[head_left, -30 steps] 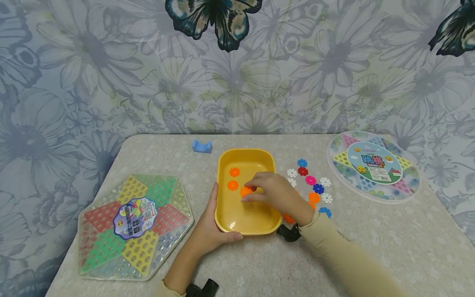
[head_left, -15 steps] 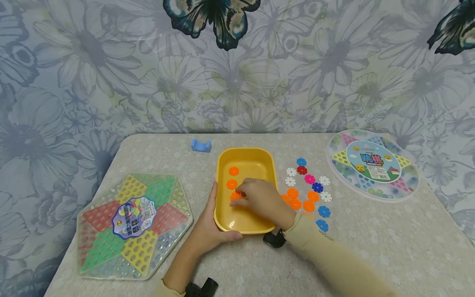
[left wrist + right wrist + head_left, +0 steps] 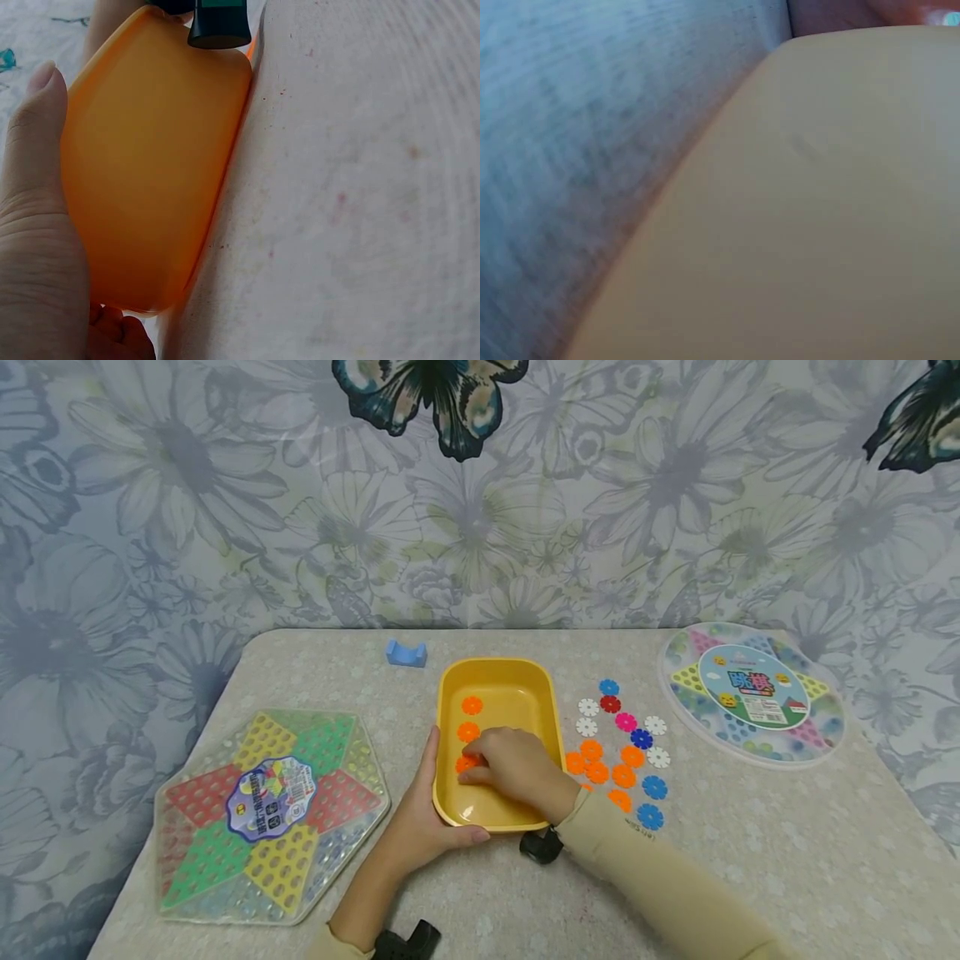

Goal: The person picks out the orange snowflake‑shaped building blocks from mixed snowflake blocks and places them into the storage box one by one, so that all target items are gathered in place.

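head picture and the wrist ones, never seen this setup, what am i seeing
No machine: just a person's bare hands. The wide picture is taken from the person's head, looking down; the close-ups are taken from each wrist. The left hand grips a yellow tray; the right hand holds an orange piece inside it, near two other orange pieces. On the table, loose coloured pieces lie right of the tray, a blue block sits near its far left corner, a six-sided game board lies left, a round game board right.

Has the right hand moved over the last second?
Yes: in the head view, the right hand has moved left across the yellow tray, toward its left side.
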Demonstrator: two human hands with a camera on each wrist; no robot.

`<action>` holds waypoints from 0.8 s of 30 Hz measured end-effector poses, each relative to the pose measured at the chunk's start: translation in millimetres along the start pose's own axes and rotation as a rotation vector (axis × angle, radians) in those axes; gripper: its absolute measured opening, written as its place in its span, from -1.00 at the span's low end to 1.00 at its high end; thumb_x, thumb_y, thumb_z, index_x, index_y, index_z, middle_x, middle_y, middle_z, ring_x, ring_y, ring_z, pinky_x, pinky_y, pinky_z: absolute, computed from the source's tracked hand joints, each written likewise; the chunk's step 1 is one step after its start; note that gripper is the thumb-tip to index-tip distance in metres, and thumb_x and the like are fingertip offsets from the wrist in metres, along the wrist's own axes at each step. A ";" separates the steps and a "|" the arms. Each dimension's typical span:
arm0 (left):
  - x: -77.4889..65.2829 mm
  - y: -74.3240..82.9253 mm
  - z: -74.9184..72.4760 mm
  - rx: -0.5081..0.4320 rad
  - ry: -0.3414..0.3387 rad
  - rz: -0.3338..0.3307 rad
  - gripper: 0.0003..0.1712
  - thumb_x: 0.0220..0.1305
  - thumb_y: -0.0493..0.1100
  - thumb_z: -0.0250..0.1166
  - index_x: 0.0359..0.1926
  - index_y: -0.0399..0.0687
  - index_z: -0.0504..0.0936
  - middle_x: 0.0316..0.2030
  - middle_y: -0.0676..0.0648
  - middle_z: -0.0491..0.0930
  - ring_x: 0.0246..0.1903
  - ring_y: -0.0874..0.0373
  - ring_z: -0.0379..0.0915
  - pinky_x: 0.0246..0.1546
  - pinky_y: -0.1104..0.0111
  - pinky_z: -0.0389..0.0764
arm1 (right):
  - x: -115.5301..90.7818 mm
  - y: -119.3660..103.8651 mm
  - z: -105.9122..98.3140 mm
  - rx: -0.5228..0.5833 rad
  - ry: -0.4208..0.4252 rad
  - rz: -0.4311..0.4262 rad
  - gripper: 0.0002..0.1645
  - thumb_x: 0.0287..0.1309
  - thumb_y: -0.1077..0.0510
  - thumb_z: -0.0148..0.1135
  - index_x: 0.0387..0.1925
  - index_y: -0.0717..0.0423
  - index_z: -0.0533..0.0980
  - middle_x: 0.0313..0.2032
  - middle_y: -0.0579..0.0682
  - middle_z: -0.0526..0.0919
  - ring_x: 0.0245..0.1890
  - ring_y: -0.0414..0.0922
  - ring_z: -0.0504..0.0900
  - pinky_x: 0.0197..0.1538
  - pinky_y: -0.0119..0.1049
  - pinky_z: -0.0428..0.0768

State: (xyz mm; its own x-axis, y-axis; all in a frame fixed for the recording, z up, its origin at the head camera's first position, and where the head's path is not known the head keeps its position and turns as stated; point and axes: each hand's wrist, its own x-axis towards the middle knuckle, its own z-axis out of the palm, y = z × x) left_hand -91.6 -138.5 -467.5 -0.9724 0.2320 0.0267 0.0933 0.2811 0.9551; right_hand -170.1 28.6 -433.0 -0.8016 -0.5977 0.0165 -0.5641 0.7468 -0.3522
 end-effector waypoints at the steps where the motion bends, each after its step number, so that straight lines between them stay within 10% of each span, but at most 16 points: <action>1: 0.1 0.0 -0.2 0.000 0.000 0.000 0.55 -0.27 0.06 0.61 0.44 0.48 -0.46 0.49 0.15 -0.20 0.38 0.20 0.10 0.31 0.40 0.22 | 0.0 0.2 0.1 -0.005 -0.005 -0.002 -0.64 -0.01 -0.19 0.37 -0.23 -0.11 0.69 -0.34 -0.25 0.68 -0.34 -0.23 0.58 -0.27 -0.35 0.53; 24: 0.0 0.2 -0.1 -0.014 0.001 0.008 0.56 -0.27 0.04 0.61 0.47 0.32 -0.44 0.50 0.13 -0.23 0.40 0.15 0.07 0.27 0.52 0.20 | -2.2 -0.8 -1.1 -0.035 -0.031 -0.065 -0.65 0.16 -0.08 0.26 -0.04 -0.09 0.61 -0.24 -0.19 0.59 -0.33 -0.23 0.52 -0.24 -0.36 0.53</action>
State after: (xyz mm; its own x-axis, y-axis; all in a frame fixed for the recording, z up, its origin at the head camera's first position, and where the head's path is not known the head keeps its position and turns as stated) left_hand -91.6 -138.6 -467.3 -0.9718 0.2332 0.0350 0.0984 0.2661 0.9589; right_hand -168.1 29.7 -431.8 -0.7567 -0.6537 0.0093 -0.6219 0.7154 -0.3185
